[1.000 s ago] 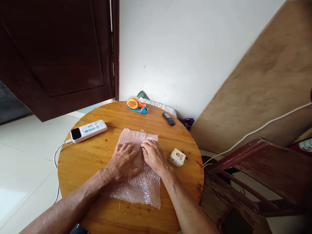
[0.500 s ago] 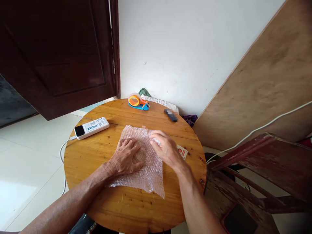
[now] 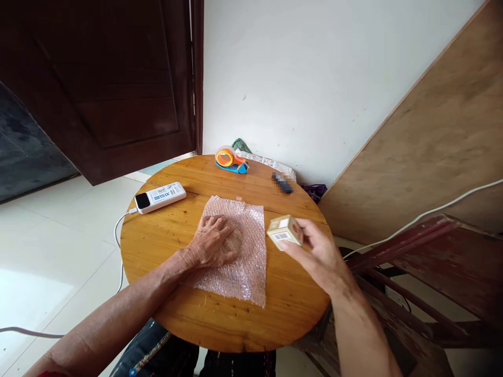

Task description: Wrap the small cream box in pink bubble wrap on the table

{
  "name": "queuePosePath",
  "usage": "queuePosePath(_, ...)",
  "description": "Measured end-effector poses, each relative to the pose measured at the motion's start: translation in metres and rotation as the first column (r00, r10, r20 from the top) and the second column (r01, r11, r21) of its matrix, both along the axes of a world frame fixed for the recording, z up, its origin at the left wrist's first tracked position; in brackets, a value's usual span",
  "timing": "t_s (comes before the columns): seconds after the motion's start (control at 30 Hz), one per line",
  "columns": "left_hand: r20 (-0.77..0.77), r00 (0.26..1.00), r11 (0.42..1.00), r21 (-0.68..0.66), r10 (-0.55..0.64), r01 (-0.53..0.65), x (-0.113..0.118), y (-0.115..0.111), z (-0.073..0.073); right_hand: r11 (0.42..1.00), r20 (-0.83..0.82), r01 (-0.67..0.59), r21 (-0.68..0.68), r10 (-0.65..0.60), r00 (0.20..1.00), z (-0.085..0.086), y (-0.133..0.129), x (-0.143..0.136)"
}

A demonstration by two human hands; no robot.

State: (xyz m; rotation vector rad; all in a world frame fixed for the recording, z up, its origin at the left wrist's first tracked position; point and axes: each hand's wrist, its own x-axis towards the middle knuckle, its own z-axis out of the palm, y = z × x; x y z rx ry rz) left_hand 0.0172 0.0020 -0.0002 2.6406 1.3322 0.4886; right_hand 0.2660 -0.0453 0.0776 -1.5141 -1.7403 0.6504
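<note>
1. Head view: the small cream cardboard box (image 3: 282, 230) is in the right hand (image 3: 316, 248), pinched between the thumb and the bent fingers, above the right part of the round varnished wooden table (image 3: 173, 272).
2. The left hand (image 3: 215, 242) lies palm down with its fingers slightly spread, gripping nothing, on the clear, pinkish-looking sheet of bubble wrap (image 3: 247, 277).
3. That sheet lies flat between the two hands; the box is just beyond its right edge, well apart from the left hand.
4. The box looks tilted and slightly blurred, with a barcode on its near side and a reddish mark partly covered by the fingers.
5. The bubble wrap is roughly rectangular, shiny and crinkled; a rounded patch shows beside the left thumb, too unclear to identify.
6. Behind it stands the orange-and-blue plastic tape dispenser (image 3: 231, 161).
</note>
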Motion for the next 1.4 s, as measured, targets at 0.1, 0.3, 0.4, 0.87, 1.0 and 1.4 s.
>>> queuePosePath(0.1,0.013,1.0,1.0,0.0,0.018,-0.018,0.002,-0.001,-0.001,0.938,-0.218,-0.342,-0.059,0.322,0.921,0.01,0.002,-0.044)
queuePosePath(0.3,0.04,0.998,0.996,-0.065,-0.052,0.055,-0.009,0.006,0.004,0.922,-0.182,-0.347,-0.173,0.317,0.931,-0.039,0.028,-0.07)
queuePosePath(0.4,0.035,0.988,0.968,-0.197,-0.149,0.153,-0.023,0.016,0.015,0.931,-0.17,-0.327,-0.163,0.3,0.939,-0.054,0.03,-0.065)
queuePosePath(0.87,0.088,0.991,0.965,-0.235,-0.102,0.121,-0.03,0.023,0.016,0.94,0.219,-0.339,-0.044,0.341,0.914,-0.058,0.021,-0.074)
queuePosePath(1.0,0.076,0.992,0.963,-0.245,-0.099,0.115,-0.03,0.023,0.019,0.944,0.219,-0.327,-0.043,0.328,0.919,-0.055,0.02,-0.075)
queuePosePath(1.4,0.071,0.994,0.972,-0.211,-0.087,0.1,-0.028,0.019,0.018,0.94,0.283,-0.33,-0.091,0.342,0.896,-0.055,0.021,-0.07)
